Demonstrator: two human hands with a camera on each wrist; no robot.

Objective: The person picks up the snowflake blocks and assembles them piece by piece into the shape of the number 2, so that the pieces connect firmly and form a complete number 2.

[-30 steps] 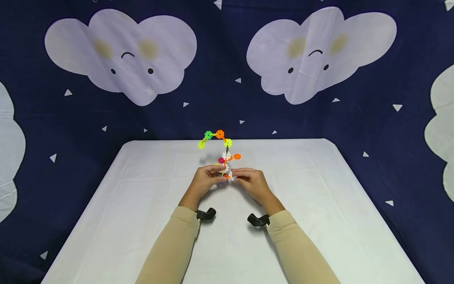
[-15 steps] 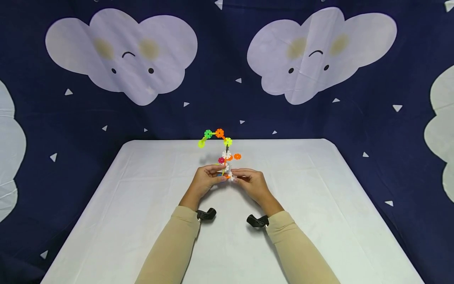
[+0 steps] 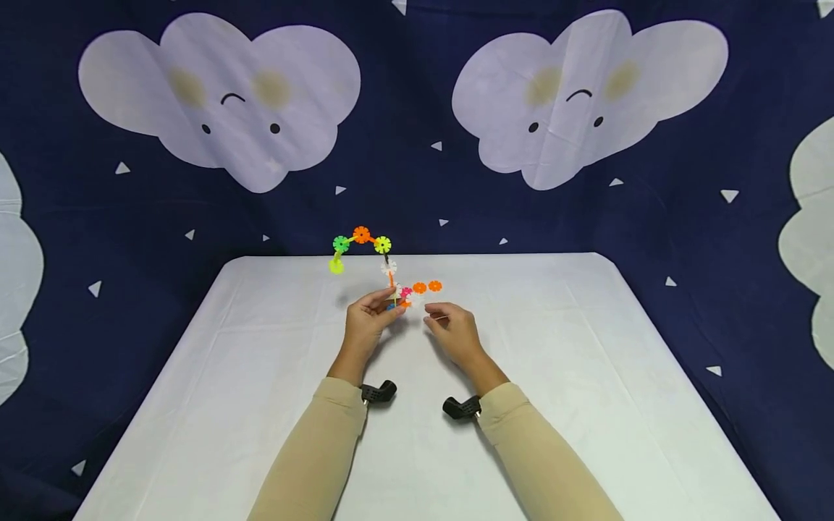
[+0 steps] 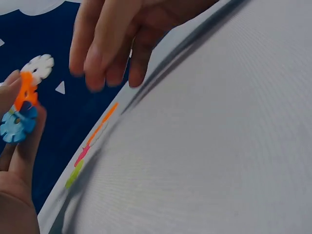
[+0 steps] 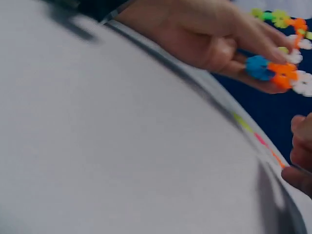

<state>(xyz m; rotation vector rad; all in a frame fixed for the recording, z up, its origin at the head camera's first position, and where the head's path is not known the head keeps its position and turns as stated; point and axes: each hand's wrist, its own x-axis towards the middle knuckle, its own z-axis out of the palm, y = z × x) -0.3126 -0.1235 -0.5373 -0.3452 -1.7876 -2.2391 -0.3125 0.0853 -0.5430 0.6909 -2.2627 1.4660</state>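
Note:
My left hand [image 3: 368,324] pinches a joined chain of notched plastic snowflake discs near its lower end. Blue [image 4: 18,124], orange [image 4: 27,92] and white [image 4: 40,67] discs show at the fingertips in the left wrist view. From there the chain rises and bends left through a yellow disc [image 3: 382,244], an orange disc [image 3: 361,234] and a green disc [image 3: 341,244], down to a yellow-green disc [image 3: 336,266]. Just right of the chain's lower end is my right hand [image 3: 454,334], its fingers loosely bent with nothing between them.
A row of discs lies on the white table [image 3: 417,449] beyond my hands: yellow-green [image 4: 74,174], pink [image 4: 82,156] and orange [image 4: 108,113] show in the left wrist view. A dark blue cloth with clouds [image 3: 221,101] hangs behind the table.
My left hand has moved left and slightly away from me, carrying the chain with it. My right hand has come off the chain's white disc, so a gap shows between the hands.

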